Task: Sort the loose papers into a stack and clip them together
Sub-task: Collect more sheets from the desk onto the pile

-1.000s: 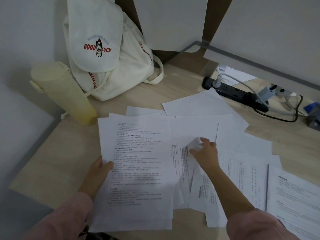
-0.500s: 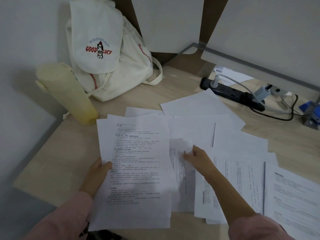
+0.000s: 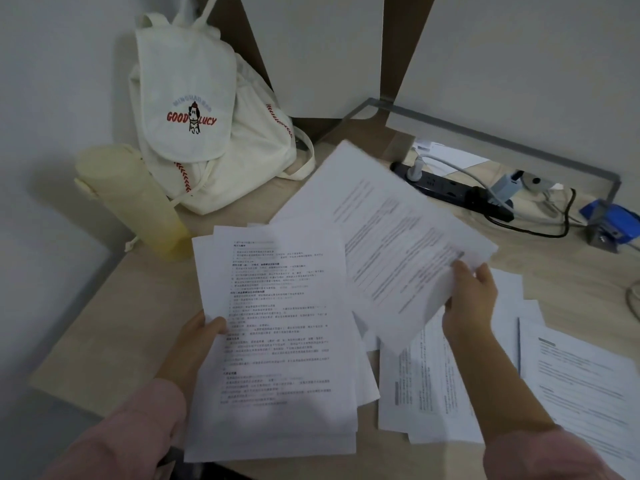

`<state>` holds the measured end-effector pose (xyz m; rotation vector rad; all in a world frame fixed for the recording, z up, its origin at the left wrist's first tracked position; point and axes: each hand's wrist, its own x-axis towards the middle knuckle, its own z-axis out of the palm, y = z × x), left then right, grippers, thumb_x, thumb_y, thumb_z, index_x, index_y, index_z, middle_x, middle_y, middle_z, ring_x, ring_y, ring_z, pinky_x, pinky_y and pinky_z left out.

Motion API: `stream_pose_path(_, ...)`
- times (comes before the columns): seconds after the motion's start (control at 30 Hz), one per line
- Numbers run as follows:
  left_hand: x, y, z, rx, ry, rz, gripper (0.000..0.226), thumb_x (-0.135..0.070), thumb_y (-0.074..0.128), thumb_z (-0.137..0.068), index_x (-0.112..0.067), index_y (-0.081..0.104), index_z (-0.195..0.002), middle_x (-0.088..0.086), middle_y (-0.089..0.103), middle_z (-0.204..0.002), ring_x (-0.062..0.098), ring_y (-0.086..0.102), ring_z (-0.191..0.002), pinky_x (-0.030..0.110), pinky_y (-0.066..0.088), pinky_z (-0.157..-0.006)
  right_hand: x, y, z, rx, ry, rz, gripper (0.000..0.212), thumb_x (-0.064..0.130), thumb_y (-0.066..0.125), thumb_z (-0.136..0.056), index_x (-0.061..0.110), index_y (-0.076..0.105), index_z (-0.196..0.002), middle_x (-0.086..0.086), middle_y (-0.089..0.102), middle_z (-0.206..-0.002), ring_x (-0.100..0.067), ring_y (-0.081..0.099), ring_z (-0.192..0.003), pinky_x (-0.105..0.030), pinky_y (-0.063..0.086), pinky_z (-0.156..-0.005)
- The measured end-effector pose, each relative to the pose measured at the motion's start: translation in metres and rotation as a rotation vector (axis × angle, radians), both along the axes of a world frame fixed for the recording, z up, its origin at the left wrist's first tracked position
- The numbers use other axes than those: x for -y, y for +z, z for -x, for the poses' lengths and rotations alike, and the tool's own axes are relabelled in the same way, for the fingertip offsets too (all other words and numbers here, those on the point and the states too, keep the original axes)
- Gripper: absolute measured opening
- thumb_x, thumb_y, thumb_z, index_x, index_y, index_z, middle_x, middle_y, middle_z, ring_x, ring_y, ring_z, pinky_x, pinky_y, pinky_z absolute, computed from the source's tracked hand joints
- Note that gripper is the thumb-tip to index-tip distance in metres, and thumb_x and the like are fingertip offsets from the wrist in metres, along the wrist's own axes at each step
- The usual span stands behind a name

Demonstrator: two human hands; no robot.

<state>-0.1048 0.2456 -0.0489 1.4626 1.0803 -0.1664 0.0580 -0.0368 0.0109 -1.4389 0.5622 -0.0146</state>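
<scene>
My left hand (image 3: pixel 195 344) grips the left edge of a small stack of printed papers (image 3: pixel 277 341) held over the near side of the desk. My right hand (image 3: pixel 469 299) pinches the right edge of a lifted printed sheet (image 3: pixel 384 230), which tilts up over the middle of the desk and overlaps the stack's upper right corner. More loose printed sheets (image 3: pixel 433 386) lie flat on the desk under and right of my right forearm, with another sheet (image 3: pixel 585 386) at the far right.
A cream backpack (image 3: pixel 204 133) leans against the wall at the back left, with a pale yellow bottle (image 3: pixel 131 199) beside it. A black power strip (image 3: pixel 453 192) with plugs and cables lies at the back right. A blue object (image 3: pixel 613 223) sits by the right edge.
My right hand picked a sheet up off the spread papers and raised it, moving right and up. My left hand kept hold of the stack.
</scene>
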Motion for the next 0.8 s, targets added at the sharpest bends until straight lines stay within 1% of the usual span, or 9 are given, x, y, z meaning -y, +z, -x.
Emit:
stream_pose_path(0.17, 0.015, 0.005, -0.013, -0.005, -0.046, 0.013, 0.03, 0.001, 0.049, -0.086, -0.015, 0.045, -0.061, 0.003, 0.049, -0.067, 0.015, 0.046, -0.065, 0.026, 0.033, -0.057, 0.034, 0.01, -0.007, -0.004, -0.234, -0.039, 0.024, 0.005, 0.039, -0.094, 0.018, 0.051, -0.11, 0.007, 0.058, -0.087, -0.006, 0.056, -0.078, -0.018, 0.047, -0.064)
stream_pose_path(0.33, 0.026, 0.002, -0.024, -0.043, -0.145, 0.039, 0.033, 0.003, 0.045, -0.087, -0.014, 0.042, -0.06, 0.002, 0.047, -0.058, 0.015, 0.047, -0.056, 0.025, 0.032, -0.051, 0.057, 0.007, -0.002, -0.057, -0.251, -0.165, 0.033, 0.002, 0.038, -0.096, 0.015, 0.049, -0.124, 0.004, 0.058, -0.096, -0.007, 0.056, -0.083, -0.019, 0.048, -0.067)
stream_pose_path(0.43, 0.027, 0.001, -0.025, -0.049, -0.188, 0.116, 0.022, 0.004, 0.044, -0.087, -0.008, 0.056, -0.073, -0.001, 0.06, -0.054, 0.014, 0.057, -0.054, 0.019, 0.041, -0.043, 0.058, -0.003, 0.003, -0.156, -0.095, -0.229, 0.02, 0.003, 0.037, -0.098, 0.011, 0.053, -0.107, 0.003, 0.057, -0.09, -0.009, 0.055, -0.08, -0.021, 0.052, -0.06)
stream_pose_path(0.5, 0.022, -0.001, -0.027, -0.04, -0.171, 0.215, 0.019, 0.0, 0.046, -0.088, -0.006, 0.063, -0.095, 0.01, 0.068, -0.078, 0.025, 0.063, -0.072, 0.026, 0.049, -0.056, 0.056, -0.011, 0.004, -0.232, 0.091, -0.194, 0.02, 0.004, 0.037, -0.098, 0.012, 0.055, -0.099, 0.002, 0.058, -0.089, -0.012, 0.056, -0.08, -0.019, 0.055, -0.055)
stream_pose_path(0.57, 0.018, -0.005, -0.03, -0.012, -0.109, 0.301, 0.024, -0.007, 0.048, -0.09, -0.001, 0.06, -0.11, 0.019, 0.07, -0.097, 0.031, 0.067, -0.083, 0.036, 0.051, -0.071, 0.055, -0.018, 0.005, -0.318, 0.319, -0.078, 0.022, 0.006, 0.04, -0.097, 0.01, 0.055, -0.112, -0.002, 0.063, -0.097, -0.018, 0.059, -0.084, -0.025, 0.056, -0.06)
stream_pose_path(0.63, 0.015, -0.007, -0.031, 0.041, 0.015, 0.383, 0.027, -0.013, 0.042, -0.095, 0.001, 0.055, -0.114, 0.013, 0.074, -0.075, 0.02, 0.07, -0.062, 0.03, 0.053, -0.063, 0.053, -0.022, 0.004, -0.381, 0.488, 0.056, 0.026, 0.008, 0.043, -0.096, 0.008, 0.056, -0.118, -0.007, 0.065, -0.102, -0.023, 0.061, -0.087, -0.031, 0.055, -0.068)
stream_pose_path(0.7, 0.016, -0.009, -0.033, 0.035, 0.049, 0.395, 0.027, -0.02, 0.036, -0.099, -0.006, 0.059, -0.102, 0.002, 0.071, -0.055, 0.008, 0.066, -0.048, 0.025, 0.051, -0.053, 0.047, -0.021, 0.001, -0.393, 0.615, 0.204, 0.026, 0.009, 0.044, -0.096, 0.01, 0.06, -0.115, -0.007, 0.066, -0.1, -0.022, 0.062, -0.086, -0.031, 0.051, -0.069)
stream_pose_path(0.77, 0.017, -0.004, -0.038, 0.015, -0.045, 0.401, 0.047, -0.02, 0.032, -0.101, -0.007, 0.067, -0.072, 0.003, 0.067, -0.053, 0.006, 0.063, -0.046, 0.025, 0.046, -0.056, 0.037, -0.018, -0.005, -0.376, 0.728, 0.367, 0.023, 0.012, 0.043, -0.096, 0.015, 0.062, -0.108, -0.006, 0.066, -0.101, -0.02, 0.062, -0.088, -0.03, 0.05, -0.072)
stream_pose_path(0.8, 0.016, -0.001, -0.042, 0.003, -0.085, 0.401, 0.054, -0.015, 0.029, -0.102, -0.008, 0.063, -0.06, 0.008, 0.061, -0.054, 0.007, 0.059, -0.043, 0.022, 0.043, -0.055, 0.031, -0.016, -0.008, -0.363, 0.776, 0.432, 0.022, 0.013, 0.043, -0.096, 0.016, 0.063, -0.105, -0.007, 0.065, -0.104, -0.022, 0.062, -0.091, -0.031, 0.05, -0.076)
